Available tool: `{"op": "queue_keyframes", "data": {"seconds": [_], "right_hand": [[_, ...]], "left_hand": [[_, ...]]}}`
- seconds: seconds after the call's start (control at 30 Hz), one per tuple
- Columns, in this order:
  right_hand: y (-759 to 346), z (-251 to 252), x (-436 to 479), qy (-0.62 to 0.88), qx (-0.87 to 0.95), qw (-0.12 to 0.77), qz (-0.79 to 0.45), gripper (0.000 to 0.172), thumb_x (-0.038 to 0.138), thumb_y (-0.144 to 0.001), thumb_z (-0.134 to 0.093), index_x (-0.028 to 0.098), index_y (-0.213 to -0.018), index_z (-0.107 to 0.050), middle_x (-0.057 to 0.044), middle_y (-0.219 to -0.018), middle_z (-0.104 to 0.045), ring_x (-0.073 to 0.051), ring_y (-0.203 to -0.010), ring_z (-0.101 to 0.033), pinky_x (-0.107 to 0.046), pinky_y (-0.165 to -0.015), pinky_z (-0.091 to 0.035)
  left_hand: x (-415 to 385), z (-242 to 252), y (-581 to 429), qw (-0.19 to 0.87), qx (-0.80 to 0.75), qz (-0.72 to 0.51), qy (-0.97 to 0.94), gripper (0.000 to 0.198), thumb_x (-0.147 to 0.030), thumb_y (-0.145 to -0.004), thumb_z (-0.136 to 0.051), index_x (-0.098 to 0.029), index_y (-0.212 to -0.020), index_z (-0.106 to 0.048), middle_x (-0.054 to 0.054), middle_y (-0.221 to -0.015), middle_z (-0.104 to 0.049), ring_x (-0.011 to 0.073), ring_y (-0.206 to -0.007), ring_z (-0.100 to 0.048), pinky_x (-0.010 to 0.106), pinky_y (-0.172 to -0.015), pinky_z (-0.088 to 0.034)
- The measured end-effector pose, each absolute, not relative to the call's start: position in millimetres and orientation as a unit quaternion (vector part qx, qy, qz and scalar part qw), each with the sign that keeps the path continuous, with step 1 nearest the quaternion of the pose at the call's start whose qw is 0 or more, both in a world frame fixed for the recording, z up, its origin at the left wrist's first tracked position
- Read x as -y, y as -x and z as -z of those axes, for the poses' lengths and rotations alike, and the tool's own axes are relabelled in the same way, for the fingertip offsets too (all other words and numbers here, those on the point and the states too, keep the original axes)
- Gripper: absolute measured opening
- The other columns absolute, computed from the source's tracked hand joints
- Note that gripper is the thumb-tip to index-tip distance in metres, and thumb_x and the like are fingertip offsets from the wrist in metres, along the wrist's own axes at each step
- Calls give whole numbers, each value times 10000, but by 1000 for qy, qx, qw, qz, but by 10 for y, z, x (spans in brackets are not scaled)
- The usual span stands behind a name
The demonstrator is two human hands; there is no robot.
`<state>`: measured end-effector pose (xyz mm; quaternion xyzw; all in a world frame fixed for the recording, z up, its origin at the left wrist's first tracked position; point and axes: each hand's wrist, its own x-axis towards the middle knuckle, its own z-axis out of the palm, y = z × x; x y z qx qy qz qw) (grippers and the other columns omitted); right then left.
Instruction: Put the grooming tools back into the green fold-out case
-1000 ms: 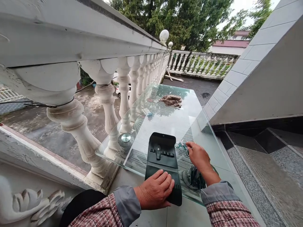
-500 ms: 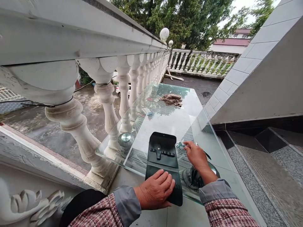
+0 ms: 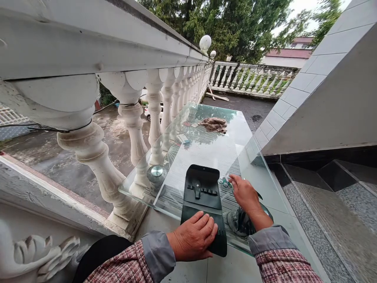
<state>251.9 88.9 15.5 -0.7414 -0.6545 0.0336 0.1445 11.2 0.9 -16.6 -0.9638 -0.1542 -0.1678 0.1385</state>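
An open black tool case (image 3: 203, 196) lies on a glass tabletop (image 3: 212, 151). My left hand (image 3: 193, 237) lies flat on the case's near flap, fingers spread. My right hand (image 3: 246, 192) rests on the glass just right of the case, with its fingertips touching a pair of small scissors with green handles (image 3: 225, 181). A thin dark tool pokes out on the far side of that hand. I cannot see whether the fingers grip anything.
A white stone balustrade (image 3: 129, 110) runs along the left of the table. A round metal table fitting (image 3: 156, 171) sits at the near left corner, another under my right wrist. A crumpled cloth (image 3: 214, 124) and a small box (image 3: 182, 138) lie farther along. A tiled wall rises at right.
My right hand has shifted slightly left and forward toward the scissors. My left hand stays on the case.
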Motion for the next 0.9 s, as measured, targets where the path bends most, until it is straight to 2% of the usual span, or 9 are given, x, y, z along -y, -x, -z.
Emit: {"op": "queue_keyframes", "data": {"seconds": [0.2, 0.47, 0.63, 0.9], "right_hand": [[-2510, -64, -899, 719, 681, 138, -28, 377, 156, -883, -360, 209, -1220, -519, -56, -1050, -655, -184, -989, -527, -280, -815, -388], [-2541, -147, -915, 775, 620, 120, -29, 431, 270, -935, -223, 165, -1274, -467, -98, -976, -658, -197, -933, -579, -283, -753, -405], [-2498, -232, -845, 781, 619, 88, -18, 424, 276, -930, -244, 191, -1263, -492, -126, -917, -630, -230, -919, -577, -313, -745, -400], [-2495, -246, -822, 770, 634, 60, -29, 423, 301, -939, -222, 227, -1273, -471, -103, -901, -611, -217, -921, -568, -301, -734, -404]], "left_hand": [[-10, 169, -108, 143, 152, 178, 962, 604, -501, -897, -375, -7, -1236, -453, 194, -1249, -484, 311, -1164, -458, 472, -1048, -314], [-4, 156, -111, 135, 154, 161, 966, 612, -495, -885, -413, -3, -1248, -434, 204, -1258, -481, 311, -1173, -455, 474, -1049, -314], [-3, 136, -114, 130, 152, 162, 966, 614, -492, -883, -420, 0, -1251, -429, 203, -1255, -486, 311, -1168, -459, 477, -1042, -322], [-1, 148, -115, 126, 154, 153, 968, 612, -486, -884, -422, 0, -1256, -425, 209, -1269, -475, 314, -1180, -448, 483, -1044, -318]]}}
